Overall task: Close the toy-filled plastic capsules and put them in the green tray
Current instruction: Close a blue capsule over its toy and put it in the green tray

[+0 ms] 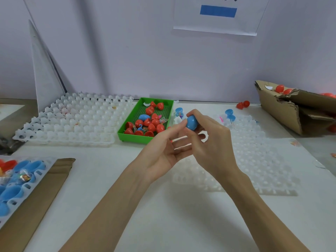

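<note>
A closed blue capsule [191, 122] is held up in front of me, just right of the green tray [127, 137]. My right hand [212, 140] grips it with curled fingers and thumb. My left hand [163, 150] is palm up, fingers fairly straight, and its fingertips touch the capsule's left side. The green tray holds several red capsules [152, 124] and one blue capsule [144, 117]. Open blue capsule halves [179, 111] with a toy inside sit behind my hands, and another blue pair [230, 115] lies on the white holder to the right.
A white moulded holder tray [72, 117] lies left of the green tray, another [254, 157] under my right hand. A tray with blue capsule halves [16, 180] on cardboard is at the near left. A torn cardboard box [291, 108] with red capsules is at the far right.
</note>
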